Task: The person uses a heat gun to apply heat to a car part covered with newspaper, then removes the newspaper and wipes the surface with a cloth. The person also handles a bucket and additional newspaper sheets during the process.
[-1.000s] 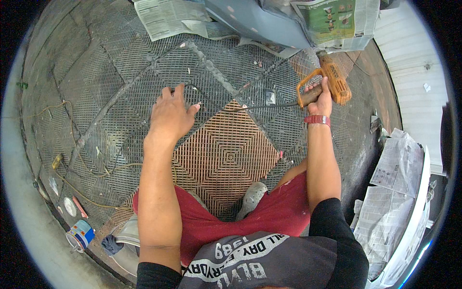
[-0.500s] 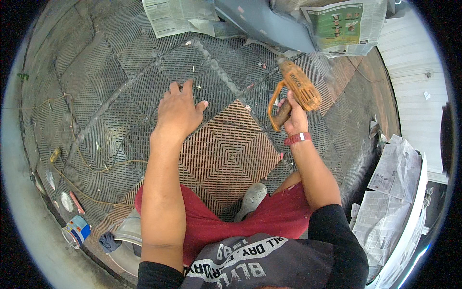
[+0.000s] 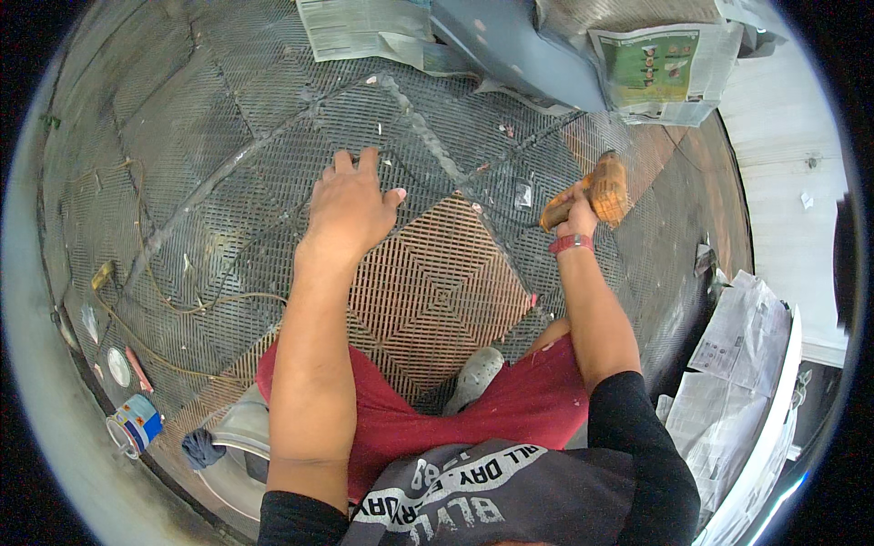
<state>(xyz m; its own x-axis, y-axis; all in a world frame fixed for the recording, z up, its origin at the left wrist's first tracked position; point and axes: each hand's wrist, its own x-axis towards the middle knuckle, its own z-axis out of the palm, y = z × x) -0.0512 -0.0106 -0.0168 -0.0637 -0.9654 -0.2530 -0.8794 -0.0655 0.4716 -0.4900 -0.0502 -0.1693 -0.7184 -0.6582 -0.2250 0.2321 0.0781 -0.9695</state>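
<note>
My right hand [image 3: 577, 217], with a red band at the wrist, is closed around the handle of a worn orange heat gun [image 3: 610, 188]. The gun's body points up and away, and its nozzle is hard to make out. My left hand [image 3: 350, 207] is stretched out over the dark grid floor, fingers apart and holding nothing. Far ahead, a grey-blue painted panel [image 3: 519, 41] is bordered by newspaper sheets [image 3: 648, 68]; both hands are apart from it.
Dark slotted floor tiles [image 3: 228, 173] surround a brown tile [image 3: 442, 296]. At left lie a yellow cord [image 3: 182, 309] and a blue-and-white can [image 3: 137, 423]. A pale round container [image 3: 238, 473] stands beside my left leg. Newspaper-covered white panel [image 3: 728, 391] is at right.
The heat gun has swung to the right and turned, so its loop guard no longer shows. My left hand stays spread and shifts slightly right in the picture.
</note>
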